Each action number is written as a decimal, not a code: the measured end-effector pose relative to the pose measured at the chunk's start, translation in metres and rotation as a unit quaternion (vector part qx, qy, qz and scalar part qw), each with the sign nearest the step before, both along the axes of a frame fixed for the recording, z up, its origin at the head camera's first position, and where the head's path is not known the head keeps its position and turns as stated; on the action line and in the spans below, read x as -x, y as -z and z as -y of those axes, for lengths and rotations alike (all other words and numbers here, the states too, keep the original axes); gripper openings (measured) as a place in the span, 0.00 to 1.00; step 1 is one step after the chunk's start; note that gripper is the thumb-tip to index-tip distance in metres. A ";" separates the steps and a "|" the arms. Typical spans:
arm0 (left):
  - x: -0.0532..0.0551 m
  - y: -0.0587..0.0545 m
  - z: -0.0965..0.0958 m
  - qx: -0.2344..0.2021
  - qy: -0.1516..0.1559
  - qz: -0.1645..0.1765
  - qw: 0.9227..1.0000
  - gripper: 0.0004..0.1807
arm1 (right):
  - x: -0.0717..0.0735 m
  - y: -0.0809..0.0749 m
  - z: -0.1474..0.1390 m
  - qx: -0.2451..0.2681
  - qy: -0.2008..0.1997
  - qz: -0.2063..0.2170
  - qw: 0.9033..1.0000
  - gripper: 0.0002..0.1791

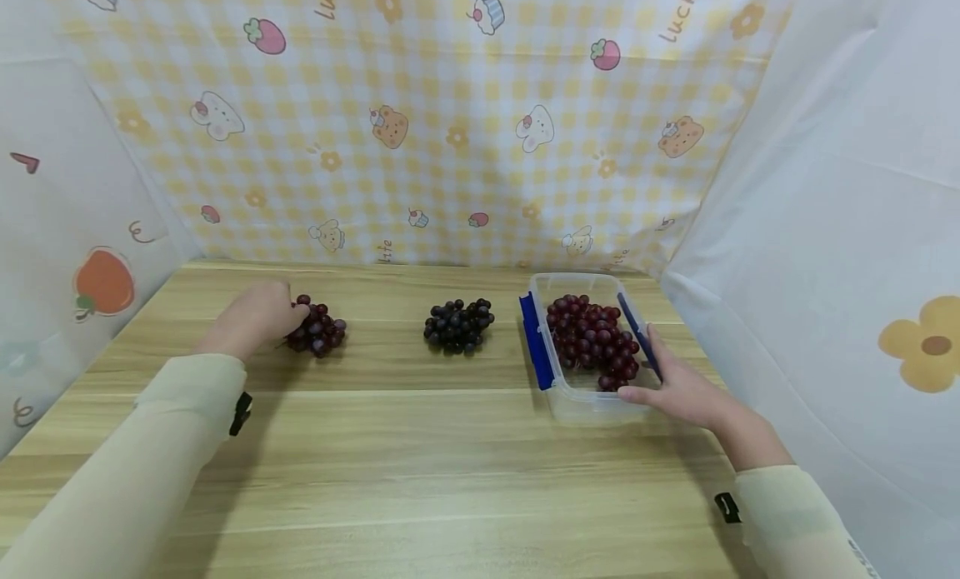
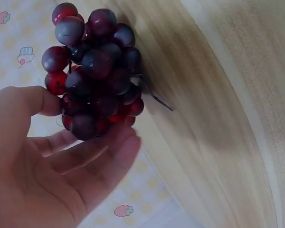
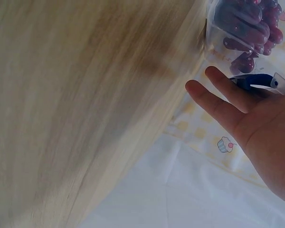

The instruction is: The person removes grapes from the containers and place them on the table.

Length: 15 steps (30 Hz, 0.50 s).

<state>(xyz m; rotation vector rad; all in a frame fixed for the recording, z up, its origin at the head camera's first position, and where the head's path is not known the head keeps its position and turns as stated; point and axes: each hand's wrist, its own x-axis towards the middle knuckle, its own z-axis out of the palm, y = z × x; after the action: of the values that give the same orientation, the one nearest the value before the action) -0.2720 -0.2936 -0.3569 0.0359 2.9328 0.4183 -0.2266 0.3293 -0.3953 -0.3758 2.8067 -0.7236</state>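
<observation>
My left hand (image 1: 258, 316) holds a bunch of dark red grapes (image 1: 324, 332) at the left of the table. In the left wrist view the thumb presses one side of the bunch and the other fingers curl against its underside; a thin dark stem (image 2: 156, 99) sticks out. On the right stands a clear plastic box (image 1: 592, 406) without a lid on it, with red grapes (image 1: 592, 336) inside. My right hand (image 1: 686, 387) rests at its near right corner, thumb by the rim and straight fingers along the blue side latch (image 3: 254, 81).
Between the hands lies a bunch of black grapes (image 1: 457, 326) on the wooden table (image 1: 420, 479). A second blue latch (image 1: 536, 341) hangs outward on the box's left side. A yellow checked cloth (image 1: 450, 187) hangs behind, with white cloth (image 1: 847, 229) on the right side.
</observation>
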 end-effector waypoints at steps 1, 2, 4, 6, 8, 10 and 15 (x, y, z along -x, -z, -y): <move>0.001 0.000 0.000 0.000 -0.002 0.010 1.000 0.19 | 0.000 0.000 0.000 0.000 0.000 0.000 1.000 0.72; 0.001 0.000 0.001 -0.001 -0.004 0.022 1.000 0.20 | 0.000 0.001 0.000 0.000 0.001 0.000 1.000 0.72; 0.002 0.000 0.001 -0.017 -0.014 0.051 0.998 0.21 | 0.000 0.001 0.000 0.002 0.001 0.000 1.000 0.72; 0.001 0.001 0.003 -0.044 -0.027 0.086 0.995 0.23 | 0.000 0.001 0.000 0.001 0.002 0.000 1.000 0.72; -0.001 0.002 0.004 -0.074 -0.041 0.130 0.988 0.25 | 0.000 0.001 0.000 0.001 0.001 -0.002 1.000 0.72; -0.003 0.002 0.006 -0.100 -0.049 0.175 0.978 0.26 | 0.000 0.001 0.000 -0.002 0.001 -0.003 1.000 0.72; -0.009 0.004 0.007 -0.120 -0.039 0.241 0.962 0.17 | -0.001 0.000 0.000 -0.003 0.002 -0.003 1.000 0.72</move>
<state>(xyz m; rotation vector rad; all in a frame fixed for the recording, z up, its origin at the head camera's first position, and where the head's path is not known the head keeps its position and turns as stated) -0.2635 -0.3010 -0.3608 -0.1312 2.3981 0.6842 -0.2260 0.3291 -0.3954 -0.3730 2.8149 -0.7159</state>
